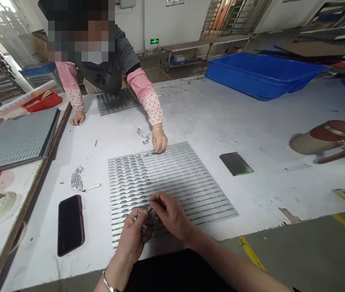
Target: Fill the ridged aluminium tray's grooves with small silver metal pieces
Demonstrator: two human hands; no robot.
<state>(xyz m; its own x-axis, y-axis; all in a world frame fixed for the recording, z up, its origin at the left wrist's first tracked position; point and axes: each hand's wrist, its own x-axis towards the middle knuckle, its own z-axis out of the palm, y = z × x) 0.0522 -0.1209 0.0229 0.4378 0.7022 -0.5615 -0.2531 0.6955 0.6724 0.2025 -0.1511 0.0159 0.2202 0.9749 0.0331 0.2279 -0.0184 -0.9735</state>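
My left hand (136,233) is closed around several small grey leaf-shaped pieces (144,228), partly hidden by its fingers. Close against it, my right hand (172,215) pinches with thumb and forefinger; what lies between those fingertips is too small to make out. Both hands are over the near part of a ridged silvery-grey sheet (190,182). Dark leaf-shaped pieces (126,174) sit in rows between the ridges on the sheet's left part. Across the table, a co-worker's hand (159,141) touches the sheet's far edge.
Left of the sheet lie a phone (69,225), a heap of grey pieces (76,178) and a small knife (92,187). To the right are a dark rectangular plate (236,163), a brown-lidded jug (321,140) and a blue tray (260,83). Stacked sheets (17,136) and tape (11,199) occupy the left side.
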